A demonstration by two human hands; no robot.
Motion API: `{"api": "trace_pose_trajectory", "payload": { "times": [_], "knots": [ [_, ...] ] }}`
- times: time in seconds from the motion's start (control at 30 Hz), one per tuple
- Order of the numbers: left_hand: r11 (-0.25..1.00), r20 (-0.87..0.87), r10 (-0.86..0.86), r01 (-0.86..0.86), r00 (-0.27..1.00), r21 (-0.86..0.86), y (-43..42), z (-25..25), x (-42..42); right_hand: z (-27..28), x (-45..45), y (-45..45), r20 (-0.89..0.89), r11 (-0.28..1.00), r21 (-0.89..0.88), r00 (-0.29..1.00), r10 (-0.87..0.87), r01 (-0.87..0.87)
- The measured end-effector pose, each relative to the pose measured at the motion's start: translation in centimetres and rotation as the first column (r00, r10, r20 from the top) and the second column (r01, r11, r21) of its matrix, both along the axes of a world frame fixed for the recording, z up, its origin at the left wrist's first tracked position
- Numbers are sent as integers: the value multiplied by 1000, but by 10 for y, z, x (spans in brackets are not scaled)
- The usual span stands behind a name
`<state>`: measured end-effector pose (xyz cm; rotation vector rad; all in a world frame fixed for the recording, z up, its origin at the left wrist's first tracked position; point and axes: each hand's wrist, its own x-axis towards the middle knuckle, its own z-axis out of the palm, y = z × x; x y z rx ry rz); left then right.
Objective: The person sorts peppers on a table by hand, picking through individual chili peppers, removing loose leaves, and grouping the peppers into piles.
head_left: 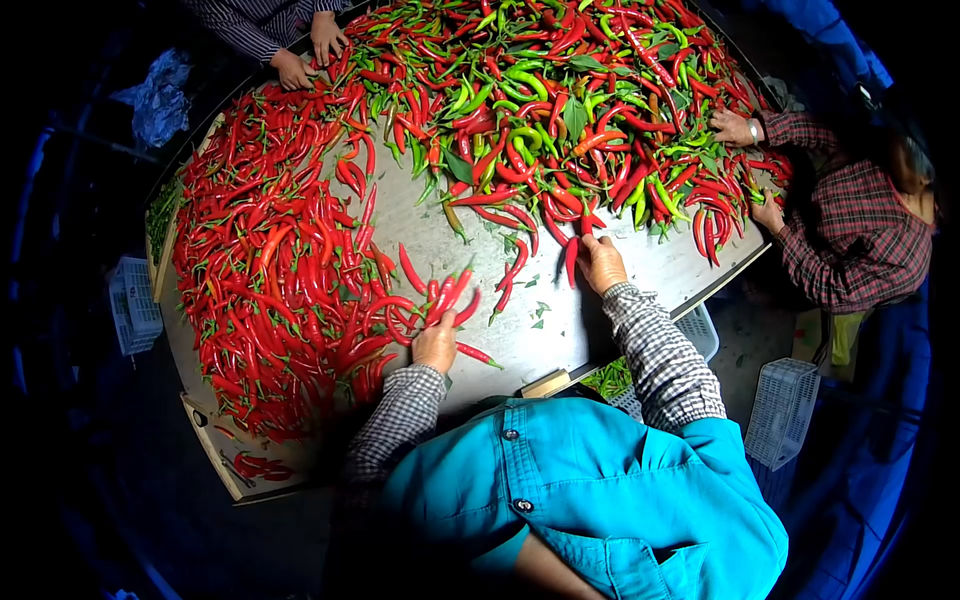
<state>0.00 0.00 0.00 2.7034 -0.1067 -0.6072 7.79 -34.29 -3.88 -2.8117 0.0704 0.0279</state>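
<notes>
My left hand [435, 345] is closed around several red chilies [452, 292] at the near edge of the large red pile [290, 260] on the left of the metal table [545, 350]. Farther right, my right hand [602, 264] has its fingers closed on a red chili [571, 262] below the mixed pile of red and green chilies [540, 110]. A few green leaf scraps and a loose red chili [478, 355] lie on the bare metal between my hands.
A co-worker in a plaid shirt [850, 225] reaches in at the right, and another in striped sleeves [240, 25] at the top left. Plastic crates [783, 410] stand beyond the table's right and left sides. A wooden block [545, 384] is at the near edge.
</notes>
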Motion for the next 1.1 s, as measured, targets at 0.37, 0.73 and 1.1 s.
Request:
{"api": "trace_pose_trajectory", "payload": {
  "times": [0.37,0.73,1.1],
  "knots": [
    [938,67,343,-346,937,29,58,-11,-52,76,-73,55,-105,760,646,994,-2,70],
    [739,121,622,-529,774,-417,66,-3,-72,79,-10,74,252,881,417,960,122,-222],
    [571,-176,578,-548,797,-611,25,19,-77,50,12,37,-332,960,252,943,-33,122]
  ]
}}
